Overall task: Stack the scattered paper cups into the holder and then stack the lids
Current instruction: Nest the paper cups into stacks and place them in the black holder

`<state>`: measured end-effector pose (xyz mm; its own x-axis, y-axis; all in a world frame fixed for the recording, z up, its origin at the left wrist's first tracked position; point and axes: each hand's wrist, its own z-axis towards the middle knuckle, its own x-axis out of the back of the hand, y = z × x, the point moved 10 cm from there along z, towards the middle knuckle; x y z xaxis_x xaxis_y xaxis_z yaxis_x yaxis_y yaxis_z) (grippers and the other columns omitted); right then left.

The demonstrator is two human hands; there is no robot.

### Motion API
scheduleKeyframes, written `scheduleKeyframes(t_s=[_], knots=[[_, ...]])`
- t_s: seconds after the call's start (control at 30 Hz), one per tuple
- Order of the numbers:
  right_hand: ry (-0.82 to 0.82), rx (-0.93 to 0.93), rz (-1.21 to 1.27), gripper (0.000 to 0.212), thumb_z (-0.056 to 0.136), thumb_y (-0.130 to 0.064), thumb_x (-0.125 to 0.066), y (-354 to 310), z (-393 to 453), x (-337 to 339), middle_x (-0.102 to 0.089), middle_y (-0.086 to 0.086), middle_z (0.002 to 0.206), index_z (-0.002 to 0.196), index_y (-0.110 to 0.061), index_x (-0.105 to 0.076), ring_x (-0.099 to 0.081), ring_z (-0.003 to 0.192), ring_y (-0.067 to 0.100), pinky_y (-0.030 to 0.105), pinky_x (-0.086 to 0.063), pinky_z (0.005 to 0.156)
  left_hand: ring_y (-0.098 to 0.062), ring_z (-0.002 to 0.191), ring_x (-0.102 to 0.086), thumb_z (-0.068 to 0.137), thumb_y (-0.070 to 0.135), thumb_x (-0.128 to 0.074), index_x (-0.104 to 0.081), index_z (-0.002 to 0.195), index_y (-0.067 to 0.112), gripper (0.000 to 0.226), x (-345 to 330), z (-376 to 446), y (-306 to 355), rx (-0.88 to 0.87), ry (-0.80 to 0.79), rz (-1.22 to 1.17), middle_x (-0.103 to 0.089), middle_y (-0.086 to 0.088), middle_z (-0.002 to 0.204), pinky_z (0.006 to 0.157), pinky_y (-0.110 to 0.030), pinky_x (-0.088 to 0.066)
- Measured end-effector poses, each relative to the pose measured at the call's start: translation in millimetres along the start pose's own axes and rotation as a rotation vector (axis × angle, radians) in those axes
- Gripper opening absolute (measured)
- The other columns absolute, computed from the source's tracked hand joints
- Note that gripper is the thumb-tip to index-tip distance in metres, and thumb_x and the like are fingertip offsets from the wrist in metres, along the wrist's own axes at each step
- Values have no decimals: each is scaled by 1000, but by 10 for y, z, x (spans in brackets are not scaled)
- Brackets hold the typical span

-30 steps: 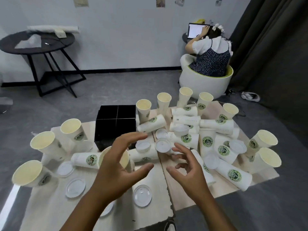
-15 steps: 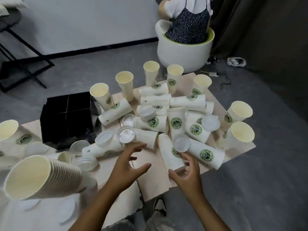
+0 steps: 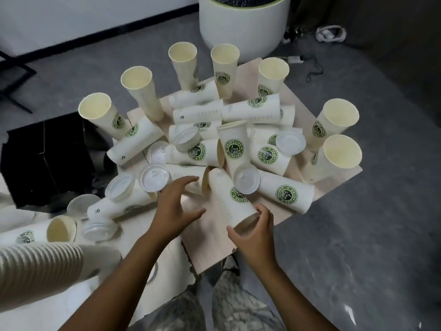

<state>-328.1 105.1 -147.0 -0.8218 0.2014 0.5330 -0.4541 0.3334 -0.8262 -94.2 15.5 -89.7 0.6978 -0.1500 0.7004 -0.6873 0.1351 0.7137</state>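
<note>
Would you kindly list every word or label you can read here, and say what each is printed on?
"ENJOY LIFE COFFEE": round green logo on the upright cup mid-table, repeated on the lying cups, such as one at the right.
Faint grey print along the sides of lying cups: too blurred to read.
Lids: embossed marks, unreadable.

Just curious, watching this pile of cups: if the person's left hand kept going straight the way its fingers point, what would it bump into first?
Probably the lying paper cup just beyond the fingertips of the left hand; the white lid sits slightly left of that line. Depth is hard to judge from this one view.
</note>
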Motion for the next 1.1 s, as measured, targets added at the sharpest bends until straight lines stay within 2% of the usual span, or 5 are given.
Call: scheduleKeyframes(t_s=[0.2,0.3,0.63,0.97,1.1], knots=[[35,97,151,93,60,-46,-88,-376,7,366,-49,-6,137,138,-35,-39,-56,127,21,48,-55,100,-24,133,-54,56,37,-97,-58,138,30,91,-36,479,-16,-72,-69,266,-61,8,142,108,-46,-40],[25,160,144,89,60,-45,-87,-572,58,450,-51,-6,134,136,-30,-43,-55,126,21,49,-53,101,-21,141,-42,62,35,-93,-52,144,34,92,-149,547,-41,-76,-156,327,-53,11,149,113,-42,-26],[-58,249,67,102,59,-41,-94,-774,238,456,-45,-7,132,145,-18,-44,-44,130,14,7,-30,106,-22,142,-42,64,38,-88,-43,150,25,98,-380,587,-55,-125,-241,464,-51,5,148,110,-44,-21],[-103,360,83,89,57,-45,-88,-1239,192,635,-47,-15,133,136,-32,-49,-45,130,-3,2,-30,102,-16,124,-54,56,48,-89,-57,137,26,89,317,318,428,-83,71,5,-59,13,133,104,-45,-43],[-135,441,114,86,56,-51,-82,-1591,131,694,-43,-25,134,133,-39,-47,-46,128,-9,1,-30,100,-3,125,-54,59,37,-95,-54,138,29,90,760,-7,564,-58,173,-186,-58,17,137,99,-21,-45]])
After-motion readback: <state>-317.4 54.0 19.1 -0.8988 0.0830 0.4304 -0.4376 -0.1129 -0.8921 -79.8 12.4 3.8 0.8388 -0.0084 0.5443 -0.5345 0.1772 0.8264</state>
